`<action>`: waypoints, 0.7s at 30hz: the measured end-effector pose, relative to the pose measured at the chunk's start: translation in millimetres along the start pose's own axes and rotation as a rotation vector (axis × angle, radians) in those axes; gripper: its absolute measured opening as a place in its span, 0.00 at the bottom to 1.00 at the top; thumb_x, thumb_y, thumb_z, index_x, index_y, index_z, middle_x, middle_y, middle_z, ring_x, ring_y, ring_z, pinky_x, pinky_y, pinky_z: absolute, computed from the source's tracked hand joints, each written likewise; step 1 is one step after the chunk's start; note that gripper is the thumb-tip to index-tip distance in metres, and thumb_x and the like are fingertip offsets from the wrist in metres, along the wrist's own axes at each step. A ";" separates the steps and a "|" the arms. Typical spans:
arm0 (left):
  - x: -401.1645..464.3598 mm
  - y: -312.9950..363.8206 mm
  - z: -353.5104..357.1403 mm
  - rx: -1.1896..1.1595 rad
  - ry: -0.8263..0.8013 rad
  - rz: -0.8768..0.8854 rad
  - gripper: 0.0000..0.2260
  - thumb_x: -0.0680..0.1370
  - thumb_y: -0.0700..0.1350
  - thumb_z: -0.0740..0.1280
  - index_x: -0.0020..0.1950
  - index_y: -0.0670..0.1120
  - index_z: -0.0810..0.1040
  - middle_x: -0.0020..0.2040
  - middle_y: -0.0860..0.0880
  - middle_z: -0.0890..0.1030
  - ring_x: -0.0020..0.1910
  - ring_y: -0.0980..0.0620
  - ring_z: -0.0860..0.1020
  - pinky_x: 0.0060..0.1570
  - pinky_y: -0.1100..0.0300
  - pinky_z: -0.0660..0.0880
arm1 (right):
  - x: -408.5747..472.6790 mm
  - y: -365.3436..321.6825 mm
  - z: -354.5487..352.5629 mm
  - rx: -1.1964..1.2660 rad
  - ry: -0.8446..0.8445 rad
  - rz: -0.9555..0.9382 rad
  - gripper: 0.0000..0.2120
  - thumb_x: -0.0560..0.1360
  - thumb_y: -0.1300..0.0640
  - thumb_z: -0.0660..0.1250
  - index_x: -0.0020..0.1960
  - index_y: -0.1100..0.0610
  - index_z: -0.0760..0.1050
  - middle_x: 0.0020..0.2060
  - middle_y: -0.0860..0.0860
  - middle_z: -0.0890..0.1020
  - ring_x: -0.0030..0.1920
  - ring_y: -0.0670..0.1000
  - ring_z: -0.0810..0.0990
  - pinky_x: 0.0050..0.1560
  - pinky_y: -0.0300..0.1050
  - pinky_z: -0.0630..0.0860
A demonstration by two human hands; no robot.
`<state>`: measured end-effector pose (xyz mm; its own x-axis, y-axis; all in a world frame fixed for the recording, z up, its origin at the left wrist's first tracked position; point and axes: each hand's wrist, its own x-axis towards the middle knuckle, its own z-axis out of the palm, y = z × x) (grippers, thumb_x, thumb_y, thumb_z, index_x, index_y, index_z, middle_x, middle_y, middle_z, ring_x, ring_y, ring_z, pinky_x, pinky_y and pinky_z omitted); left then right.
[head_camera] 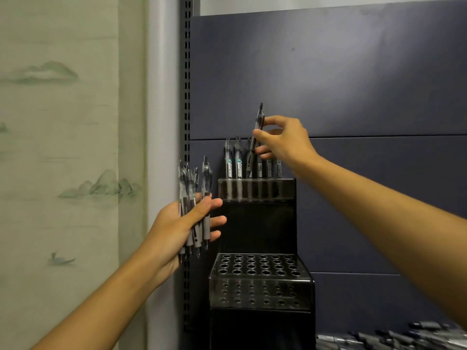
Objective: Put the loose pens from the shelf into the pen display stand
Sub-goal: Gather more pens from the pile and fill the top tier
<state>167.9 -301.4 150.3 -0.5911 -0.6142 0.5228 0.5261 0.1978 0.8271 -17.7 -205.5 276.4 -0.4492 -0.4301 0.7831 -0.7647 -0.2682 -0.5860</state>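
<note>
At far left hangs a pale wall (63, 147) painted with misty hills, and beside it runs the slotted upright (187, 97) of the shelving. Against that upright, the left hand (184, 223) is curled around a bundle (193, 205) of pens, tips down and clicker ends up, the thumb lying across the barrels and the fingers wrapped behind them.

Next comes the black stand (260, 223), stepped in tiers. Its top tier (256, 189) already carries a row of upright pens (237, 160); how many stand behind the hand I cannot count for certain. The lower tier (257, 266) shows only open holes, none filled.

Above the top row, the right hand (283, 140) pinches a single pen (255, 145) between thumb and fingertips, the pen tilted, its tip low among the standing ones, seemingly at or entering a hole.

At bottom right, a heap of loose pens (394, 337) lies on the shelf, blurred at the frame's edge.

By my reckoning the job is at an early stage: one row partly planted, a fistful waiting, a whole tier empty, and the heap untouched.
</note>
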 end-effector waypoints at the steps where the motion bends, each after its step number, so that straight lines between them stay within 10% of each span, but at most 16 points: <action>1: -0.5 -0.7 -0.2 0.001 0.001 -0.003 0.18 0.70 0.50 0.69 0.58 0.45 0.79 0.51 0.51 0.86 0.48 0.48 0.86 0.38 0.59 0.82 | 0.2 -1.6 1.4 -0.019 -0.007 -0.012 0.16 0.78 0.56 0.70 0.65 0.56 0.76 0.48 0.55 0.85 0.39 0.50 0.86 0.44 0.46 0.85; 15: -2.3 -1.5 -2.1 -0.011 0.027 -0.023 0.18 0.72 0.50 0.69 0.59 0.44 0.78 0.51 0.50 0.86 0.48 0.49 0.86 0.37 0.61 0.82 | -4.4 6.9 4.8 -0.203 -0.168 0.057 0.18 0.77 0.56 0.71 0.66 0.59 0.75 0.48 0.55 0.84 0.36 0.50 0.86 0.38 0.41 0.84; 21: -0.5 -1.8 3.1 0.013 0.041 -0.025 0.16 0.74 0.51 0.68 0.58 0.45 0.80 0.51 0.51 0.86 0.47 0.50 0.86 0.36 0.63 0.81 | -1.4 6.7 2.7 -0.391 -0.198 0.032 0.09 0.78 0.54 0.70 0.48 0.61 0.81 0.40 0.54 0.86 0.34 0.45 0.85 0.30 0.34 0.76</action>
<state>165.3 -299.1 149.1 -0.5780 -0.6497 0.4937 0.5038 0.1918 0.8422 -20.9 -209.0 270.9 -0.4072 -0.6004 0.6883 -0.8863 0.0779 -0.4564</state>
